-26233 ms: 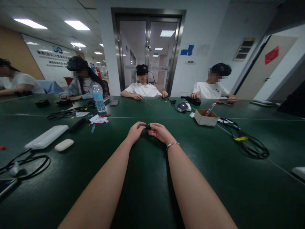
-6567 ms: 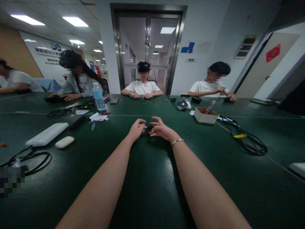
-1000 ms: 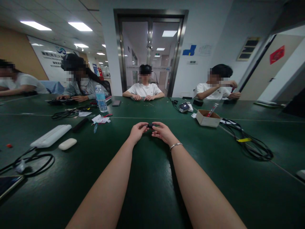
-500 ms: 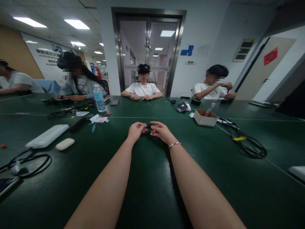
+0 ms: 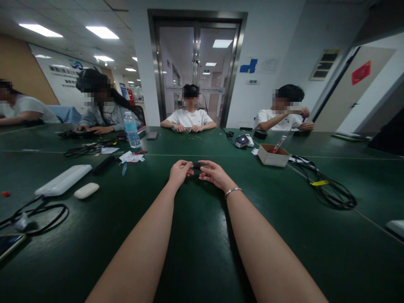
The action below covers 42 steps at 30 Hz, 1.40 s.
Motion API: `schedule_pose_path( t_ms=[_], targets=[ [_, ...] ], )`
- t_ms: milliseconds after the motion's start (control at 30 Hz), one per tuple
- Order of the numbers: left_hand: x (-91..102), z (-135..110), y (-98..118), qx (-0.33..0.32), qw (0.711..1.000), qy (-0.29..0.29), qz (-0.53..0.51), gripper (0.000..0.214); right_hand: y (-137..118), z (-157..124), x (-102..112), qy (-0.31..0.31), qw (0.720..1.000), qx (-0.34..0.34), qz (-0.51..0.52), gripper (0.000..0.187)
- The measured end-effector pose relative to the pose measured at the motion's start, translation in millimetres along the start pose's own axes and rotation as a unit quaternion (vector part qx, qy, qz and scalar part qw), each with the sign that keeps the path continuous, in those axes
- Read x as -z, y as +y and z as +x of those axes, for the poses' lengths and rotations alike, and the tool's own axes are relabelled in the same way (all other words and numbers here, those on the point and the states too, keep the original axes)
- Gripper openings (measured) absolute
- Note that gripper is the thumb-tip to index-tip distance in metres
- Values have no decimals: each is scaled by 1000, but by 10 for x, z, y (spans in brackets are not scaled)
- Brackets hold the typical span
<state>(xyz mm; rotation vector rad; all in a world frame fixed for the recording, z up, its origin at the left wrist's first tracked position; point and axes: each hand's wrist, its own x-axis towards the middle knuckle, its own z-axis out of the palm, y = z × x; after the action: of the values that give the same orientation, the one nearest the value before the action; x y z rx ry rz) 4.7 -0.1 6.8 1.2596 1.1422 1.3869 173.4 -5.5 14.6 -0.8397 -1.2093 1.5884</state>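
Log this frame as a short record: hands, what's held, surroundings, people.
View: head camera over a dark green table
Left hand: pinching the left end of a small black object
Right hand: fingers on the object's right end; silvery bracelet at the wrist
Object identity: too small to tell
Left side: white oblong device, upright water bottle
Right side: open cardboard box, coiled black cable with a yellow tag
Other people: four in view, one person straight across
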Motion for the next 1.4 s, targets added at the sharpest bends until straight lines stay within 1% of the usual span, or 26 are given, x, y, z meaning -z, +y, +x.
schedule_pose_path(
  t_ms=[200, 500, 633, 867, 1067, 1233, 1400],
  targets=[
    [12, 16, -27, -8, 1000, -3, 8, 35, -5, -6, 5, -2, 1000, -1, -7, 30],
    [8, -7, 1, 5, 1000, 1, 18, 33, 3, -1, 12, -12, 1000, 2, -8, 32],
    [22, 2, -11, -3, 999, -3, 34, 34, 6, 2, 14, -15, 1000, 9, -9, 31],
    [62, 63, -76, -3, 999, 8, 33, 31, -2, 23, -25, -21, 999, 40, -27, 32],
    [72, 41, -39, 12, 1000, 11, 16, 29, 1, 48, -44, -30, 996, 64, -47, 34],
    [63, 21, -12, 15, 1000, 13, 17, 29, 21, 57, -23, -22, 997, 59, -48, 34],
    [56, 51, -46, 11, 1000, 7, 10, 29, 46, 71, 2, -24, 998, 50, -24, 30]
  ],
)
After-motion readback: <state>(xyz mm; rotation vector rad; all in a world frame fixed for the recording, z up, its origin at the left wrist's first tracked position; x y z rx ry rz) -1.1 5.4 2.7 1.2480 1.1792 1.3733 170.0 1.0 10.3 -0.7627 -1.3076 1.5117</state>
